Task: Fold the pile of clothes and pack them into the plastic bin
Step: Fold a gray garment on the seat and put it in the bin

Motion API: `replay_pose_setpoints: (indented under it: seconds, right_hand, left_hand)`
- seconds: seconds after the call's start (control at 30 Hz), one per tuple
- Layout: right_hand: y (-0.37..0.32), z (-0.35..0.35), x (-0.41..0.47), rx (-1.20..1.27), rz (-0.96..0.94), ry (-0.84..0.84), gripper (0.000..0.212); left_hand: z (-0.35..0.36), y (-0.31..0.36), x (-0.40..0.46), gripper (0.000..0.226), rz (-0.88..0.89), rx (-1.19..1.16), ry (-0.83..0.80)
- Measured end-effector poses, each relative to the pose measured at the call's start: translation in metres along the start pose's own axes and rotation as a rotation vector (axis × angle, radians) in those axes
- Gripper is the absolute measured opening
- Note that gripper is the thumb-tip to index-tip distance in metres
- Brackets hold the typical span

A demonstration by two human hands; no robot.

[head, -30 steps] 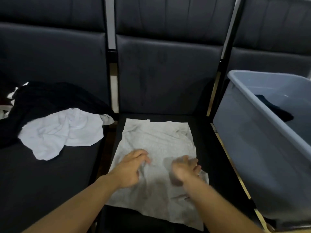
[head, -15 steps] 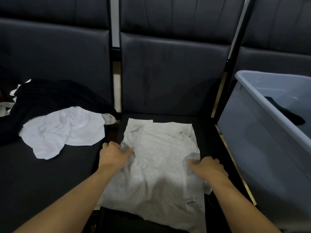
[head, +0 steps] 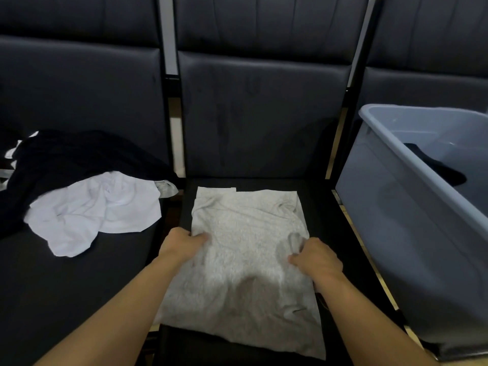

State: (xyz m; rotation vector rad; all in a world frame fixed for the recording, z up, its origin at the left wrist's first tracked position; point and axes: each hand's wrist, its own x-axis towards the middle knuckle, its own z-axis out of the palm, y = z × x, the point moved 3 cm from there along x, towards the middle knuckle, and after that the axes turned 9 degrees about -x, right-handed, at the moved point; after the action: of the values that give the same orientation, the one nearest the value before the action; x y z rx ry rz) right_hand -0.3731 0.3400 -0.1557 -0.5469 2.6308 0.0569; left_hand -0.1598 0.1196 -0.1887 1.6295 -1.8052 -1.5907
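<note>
The left hand [head: 182, 243] and right hand [head: 315, 256] each pinch a side edge of the grey T-shirt [head: 245, 249]. Lift both edges evenly and bring the near half squarely onto the far half.

plastic bin [head: 412, 207] cropped right, left hand [head: 182, 245] fingers tucked under

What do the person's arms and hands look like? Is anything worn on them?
Both forearms are bare as far as the picture shows: no sleeves, gloves, watch or rings visible on the left hand or the right hand.

No readable text, labels or numbers anywhere — none at all.
</note>
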Motion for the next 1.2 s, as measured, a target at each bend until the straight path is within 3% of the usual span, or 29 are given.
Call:
replay_pose_setpoints:
  seconds: [0.1,0.2,0.27,0.43,0.53,0.67,0.8,0.93,1.07,1.2]
  right_hand:
    - [0.005,0.000,0.001,0.102,0.015,-0.026,0.048]
    - [0.008,-0.001,0.005,0.231,-0.004,-0.041,0.026]
    - [0.010,-0.001,0.007,0.309,-0.046,-0.009,0.030]
    - [0.011,-0.011,-0.005,0.587,-0.201,0.241,0.045]
    - [0.007,-0.017,-0.017,0.896,-0.267,0.201,0.048]
    - [0.003,-0.029,-0.042,1.200,-0.400,0.204,0.030]
    - [0.005,-0.043,-0.051,1.122,-0.471,0.326,0.024]
    - [0.004,-0.045,-0.048,1.025,-0.540,0.263,0.050]
    - [0.005,-0.045,-0.043,1.080,-0.507,0.237,0.047]
    - [0.011,-0.013,-0.017,0.951,-0.308,0.113,0.052]
  left_hand:
    - [-0.002,0.000,-0.008,0.042,-0.009,-0.195,-0.035]
    - [-0.005,0.001,-0.017,0.044,0.021,-0.343,-0.034]
    - [-0.007,0.003,-0.024,0.044,0.085,-0.407,-0.043]
    - [-0.019,0.017,-0.050,0.021,0.324,-0.455,-0.012]
    - [-0.027,0.027,-0.065,0.015,0.438,-0.410,-0.014]
    - [-0.031,0.043,-0.087,0.015,0.557,-0.401,0.025]
    - [-0.035,0.045,-0.093,0.027,0.614,-0.335,-0.006]
    - [-0.043,0.040,-0.088,0.050,0.575,-0.289,-0.012]
    - [-0.043,0.041,-0.083,0.042,0.481,-0.358,-0.012]
    - [-0.032,0.025,-0.065,0.029,0.281,-0.296,-0.062]
